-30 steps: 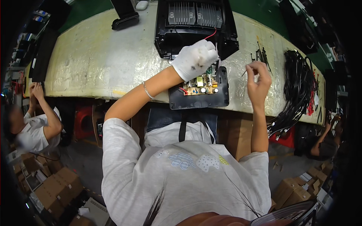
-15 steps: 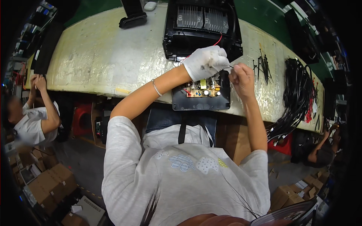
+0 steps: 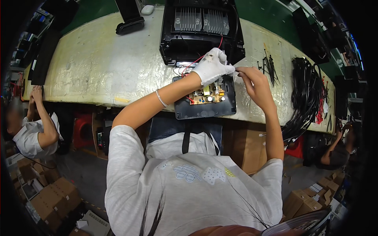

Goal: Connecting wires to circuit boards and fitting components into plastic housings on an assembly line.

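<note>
Grip: your left hand (image 3: 214,67) and right hand (image 3: 254,81) look narrow; whether closed on anything, I cannot tell.
Red wire (image 3: 196,61): may snag if your left hand pulls back.

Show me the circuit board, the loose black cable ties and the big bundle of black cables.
Circuit board (image 3: 204,95): head view, middle of its component side.
Loose black cable ties (image 3: 271,70): head view, the cluster's middle.
Bundle of black cables (image 3: 306,92): head view, mid-bundle.
</note>
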Available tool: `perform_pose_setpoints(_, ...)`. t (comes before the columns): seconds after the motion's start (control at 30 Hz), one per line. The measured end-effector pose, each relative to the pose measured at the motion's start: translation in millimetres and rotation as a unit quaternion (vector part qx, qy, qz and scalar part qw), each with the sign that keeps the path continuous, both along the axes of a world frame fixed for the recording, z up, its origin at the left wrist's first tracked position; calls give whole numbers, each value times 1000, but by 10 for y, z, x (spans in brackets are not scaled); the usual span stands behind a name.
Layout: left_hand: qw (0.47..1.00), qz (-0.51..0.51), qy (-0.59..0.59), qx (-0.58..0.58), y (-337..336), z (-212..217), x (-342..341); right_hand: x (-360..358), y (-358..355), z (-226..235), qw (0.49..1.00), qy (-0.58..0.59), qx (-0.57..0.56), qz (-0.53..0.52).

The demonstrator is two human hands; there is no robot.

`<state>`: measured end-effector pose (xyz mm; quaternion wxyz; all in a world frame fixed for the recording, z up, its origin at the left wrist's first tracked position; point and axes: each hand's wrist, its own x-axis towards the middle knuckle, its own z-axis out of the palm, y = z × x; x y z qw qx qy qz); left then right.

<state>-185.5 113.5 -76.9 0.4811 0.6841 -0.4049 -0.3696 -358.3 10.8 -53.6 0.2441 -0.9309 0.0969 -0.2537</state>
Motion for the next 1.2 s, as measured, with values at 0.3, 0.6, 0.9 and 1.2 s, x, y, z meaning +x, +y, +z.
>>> perform_pose_setpoints(0.3, 997, 18, -68, -26, 31, -12, -73, 181, -194, 40, 970, 177, -126, 107)
perform_pose_setpoints(0.6, 992, 15, -118, -30, 66, -81, -80, 190, -240, 148, 909, 268, -287, 142)
perform_pose_setpoints(0.9, 855, -59, -454, -245, 1567, 249, -172, 164, 225, 845, 953, 119, -280, 8)
perform_pose_setpoints(1.2, 775, -89, -570, -258, 1861, -250, -239, 1488, 602, 189, 903, 278, -249, 213)
